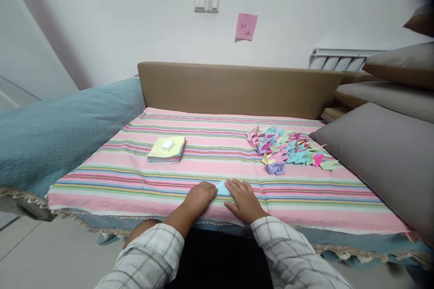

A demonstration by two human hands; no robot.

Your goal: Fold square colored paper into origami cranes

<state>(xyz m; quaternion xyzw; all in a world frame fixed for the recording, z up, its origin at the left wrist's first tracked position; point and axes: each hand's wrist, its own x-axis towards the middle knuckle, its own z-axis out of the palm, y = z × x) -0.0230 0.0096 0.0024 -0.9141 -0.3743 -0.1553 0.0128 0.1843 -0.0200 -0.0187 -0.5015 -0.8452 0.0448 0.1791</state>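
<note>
Pressing down, your left grip (200, 196) lies knuckles-up on the striped cloth (135, 176), fingertips on the left edge of a light blue paper (222, 187). Your right grip (244, 198) lies flat and spread, fingers on the paper's right edge; neither grip closes around anything. From the paper, a blue pillow (61, 131) sits at 9 o'clock and a paper stack (162, 153) with a small white object (167, 145) on top at 10 o'clock. A pile of folded paper shapes (288, 149) is at 2 o'clock, with a grey cushion (383, 153) beside it.
</note>
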